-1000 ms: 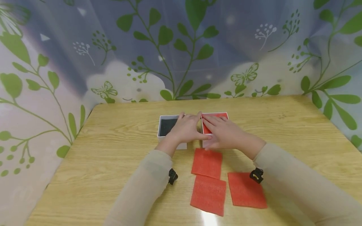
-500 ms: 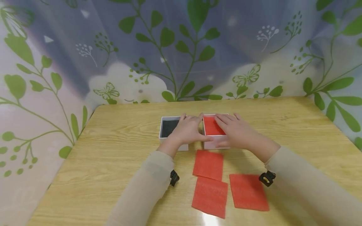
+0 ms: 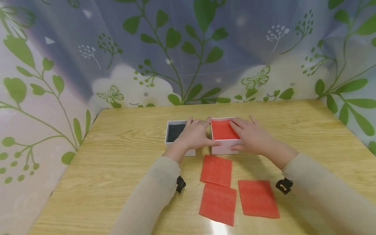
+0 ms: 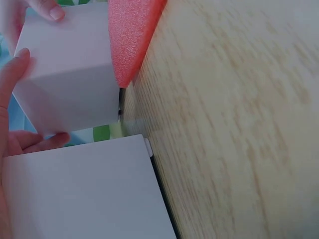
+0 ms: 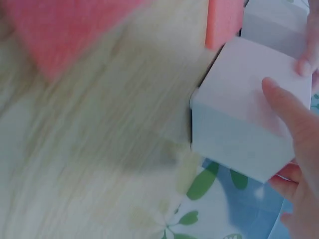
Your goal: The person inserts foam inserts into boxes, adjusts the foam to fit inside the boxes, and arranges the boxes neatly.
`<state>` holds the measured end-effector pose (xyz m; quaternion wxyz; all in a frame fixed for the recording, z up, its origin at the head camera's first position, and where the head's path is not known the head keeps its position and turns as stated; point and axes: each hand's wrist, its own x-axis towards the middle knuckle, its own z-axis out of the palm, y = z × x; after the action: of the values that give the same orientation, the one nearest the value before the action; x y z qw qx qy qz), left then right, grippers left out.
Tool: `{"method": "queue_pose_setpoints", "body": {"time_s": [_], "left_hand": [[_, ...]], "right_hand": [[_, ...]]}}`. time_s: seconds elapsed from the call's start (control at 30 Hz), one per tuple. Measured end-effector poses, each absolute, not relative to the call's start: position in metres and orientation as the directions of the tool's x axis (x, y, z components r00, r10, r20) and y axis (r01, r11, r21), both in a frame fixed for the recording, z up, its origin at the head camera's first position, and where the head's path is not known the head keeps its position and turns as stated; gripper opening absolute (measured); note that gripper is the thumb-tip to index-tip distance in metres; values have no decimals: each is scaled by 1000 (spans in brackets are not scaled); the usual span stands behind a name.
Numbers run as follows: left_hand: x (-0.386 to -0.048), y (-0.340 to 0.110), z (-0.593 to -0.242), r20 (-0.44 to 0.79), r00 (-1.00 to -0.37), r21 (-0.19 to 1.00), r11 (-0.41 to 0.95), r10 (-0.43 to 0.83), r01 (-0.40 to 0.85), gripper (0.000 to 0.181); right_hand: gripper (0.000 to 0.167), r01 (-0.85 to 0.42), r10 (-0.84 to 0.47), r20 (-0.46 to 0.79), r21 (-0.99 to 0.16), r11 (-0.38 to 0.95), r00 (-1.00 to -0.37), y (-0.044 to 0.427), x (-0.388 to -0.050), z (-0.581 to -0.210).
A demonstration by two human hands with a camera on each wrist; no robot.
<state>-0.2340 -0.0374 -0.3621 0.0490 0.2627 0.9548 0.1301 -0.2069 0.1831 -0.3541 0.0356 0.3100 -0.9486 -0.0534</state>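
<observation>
A white box (image 3: 225,147) with a red sheet (image 3: 221,130) inside stands between both hands. My left hand (image 3: 195,133) holds its left side, thumb on the front wall and fingers towards the back. On the right side, my right hand (image 3: 252,135) grips the box, its thumb on the front wall. One or more of its fingers reach over the red sheet. In the right wrist view the right thumb (image 5: 284,102) presses the box front (image 5: 244,74), with fingers behind. Partly hidden under the left hand is a second white box (image 3: 191,152) with a dark sheet (image 3: 175,131) in it.
Red, foam-like squares lie on the wooden table (image 3: 117,156) in front of the boxes: an upper one (image 3: 216,170), a lower one (image 3: 218,204) and one at the right (image 3: 258,198). A leaf-patterned curtain (image 3: 188,58) hangs behind the table.
My right hand has moved right, from over the red sheet to the right side of the box, uncovering more of the sheet. My left hand has stayed nearly in place.
</observation>
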Motion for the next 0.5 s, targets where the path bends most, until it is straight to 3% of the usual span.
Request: {"method": "queue_pose_setpoints", "body": {"time_s": [0.17, 0.5], "left_hand": [[-234, -39, -361, -32, -860, 277, 831, 509, 482, 106], [-234, -37, -362, -37, -861, 276, 833, 508, 480, 107]], "right_hand": [[88, -590, -604, 17, 188, 785, -797, 187, -207, -351], [85, -613, -619, -3, 150, 776, -785, 193, -200, -346]]}}
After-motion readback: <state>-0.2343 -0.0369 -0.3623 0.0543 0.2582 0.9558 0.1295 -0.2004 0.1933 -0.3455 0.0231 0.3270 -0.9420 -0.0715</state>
